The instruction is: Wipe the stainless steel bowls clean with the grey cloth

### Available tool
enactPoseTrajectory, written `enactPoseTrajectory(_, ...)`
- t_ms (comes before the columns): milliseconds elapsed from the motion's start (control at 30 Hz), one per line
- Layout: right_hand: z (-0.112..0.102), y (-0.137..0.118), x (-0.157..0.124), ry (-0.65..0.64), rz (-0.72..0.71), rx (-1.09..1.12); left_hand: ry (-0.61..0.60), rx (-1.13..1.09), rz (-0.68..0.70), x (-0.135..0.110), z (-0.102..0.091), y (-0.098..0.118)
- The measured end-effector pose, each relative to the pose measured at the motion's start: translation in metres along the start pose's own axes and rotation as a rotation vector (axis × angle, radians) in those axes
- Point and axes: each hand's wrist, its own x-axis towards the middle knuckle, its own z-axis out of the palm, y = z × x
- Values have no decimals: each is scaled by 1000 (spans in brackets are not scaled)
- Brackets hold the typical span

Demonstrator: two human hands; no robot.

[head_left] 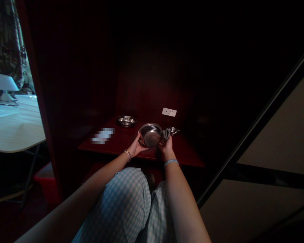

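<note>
A shiny metal bowl point(152, 135) is tilted toward me above the front of a dark red shelf point(142, 153). My left hand point(136, 145) grips its left rim, thumb up along the side and fingers beneath. At the bowl's right edge, my right hand point(167, 145) is closed on a dark striped cloth point(166, 134), which touches or nearly touches the rim. Behind that hand another metal bowl point(174, 131) shows in part. Farther left on the shelf sits a metal bowl point(126, 121), perhaps more than one stacked.
A blurred-out pale item point(103, 135) lies at the shelf's left front. A white socket plate point(169, 112) is on the back wall. Dark panels enclose the shelf. To the left are a pale table point(22, 135) with a lamp point(3, 82) and a red box point(46, 180).
</note>
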Motion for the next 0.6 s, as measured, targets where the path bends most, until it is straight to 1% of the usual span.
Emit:
enactPoseTrajectory(100,5,-13,-6,-28,165,218,5,3,-21,2,-2,0)
enactPoseTrajectory(167,11,-19,-9,-41,188,305,12,22,-23,4,-5,0)
enactPoseTrajectory(267,18,-21,-12,-64,173,355,57,58,-44,9,-9,-3)
enactPoseTrajectory(367,18,-17,-10,-77,122,354,75,103,-47,11,-9,-7)
enactPoseTrajectory(500,10,-10,-1,-20,107,308,52,209,37,9,-5,-14)
enactPoseTrajectory(600,3,-7,5,20,108,270,74,268,97,9,-4,-18)
